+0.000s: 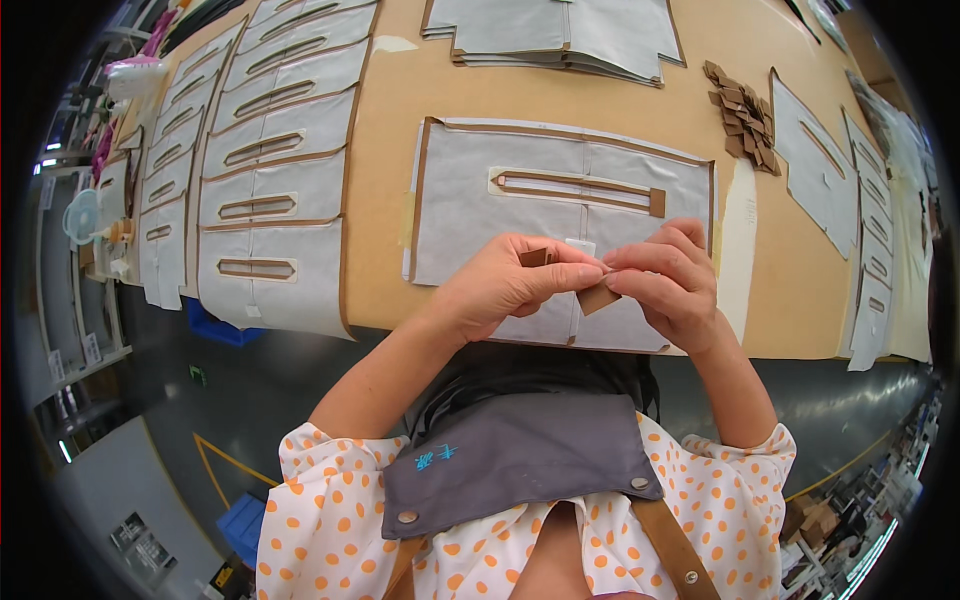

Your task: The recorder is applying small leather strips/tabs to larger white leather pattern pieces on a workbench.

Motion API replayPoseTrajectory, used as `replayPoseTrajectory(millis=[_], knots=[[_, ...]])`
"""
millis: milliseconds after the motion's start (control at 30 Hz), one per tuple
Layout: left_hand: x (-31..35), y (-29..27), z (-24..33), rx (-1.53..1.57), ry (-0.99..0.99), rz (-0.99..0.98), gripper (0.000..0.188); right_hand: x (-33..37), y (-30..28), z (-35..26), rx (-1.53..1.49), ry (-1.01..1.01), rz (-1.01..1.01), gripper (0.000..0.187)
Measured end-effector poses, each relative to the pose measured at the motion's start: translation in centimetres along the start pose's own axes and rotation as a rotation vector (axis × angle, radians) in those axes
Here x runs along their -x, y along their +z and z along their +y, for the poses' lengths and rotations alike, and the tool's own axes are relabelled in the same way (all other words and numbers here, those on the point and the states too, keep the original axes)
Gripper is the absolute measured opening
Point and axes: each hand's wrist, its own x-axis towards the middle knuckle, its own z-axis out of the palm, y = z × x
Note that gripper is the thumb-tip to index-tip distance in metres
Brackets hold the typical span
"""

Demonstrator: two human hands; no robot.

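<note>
A grey panel [455, 215] with brown edging lies flat on the table in front of me. Two brown strips [590, 185] run along the slot across it, and a small brown tab [657, 202] lies over the slot's right end. Above the panel's lower half my left hand [505, 285] is closed, with a small brown piece [535, 257] showing between its fingers. My right hand [672, 282] meets it fingertip to fingertip, pinching another brown piece [598, 298] that hangs below the fingertips. Whether a backing is on this piece is too small to tell.
Rows of similar slotted panels [285, 180] overlap on the left. A stack of grey panels [610, 35] sits at the far side. Loose brown pieces [745, 118] are heaped at the far right, beside more slotted panels [815, 165]. The table's near edge runs just before me.
</note>
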Motion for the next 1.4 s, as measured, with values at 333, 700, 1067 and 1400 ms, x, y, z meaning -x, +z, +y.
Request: replayPoseTrajectory(millis=[333,700,1067,1400], knots=[[1.1,-2.5,-0.5,0.077,-0.039,0.034,0.020,-0.3,2.7,0.4,-0.032,0.023,-0.015,0.028],[2.4,-5.7,0.7,-0.215,0.144,0.356,0.022,-2.0,6.4,1.2,0.026,0.289,-0.182,0.037],[0.2,-7.4,1.9,-0.467,0.280,0.443,0.017,-1.0,8.5,0.6,0.134,0.263,-0.302,0.050],[-1.4,-8.6,4.2,-0.539,0.148,0.519,0.016,-0.5,8.9,0.8,0.151,0.262,-0.271,0.048]])
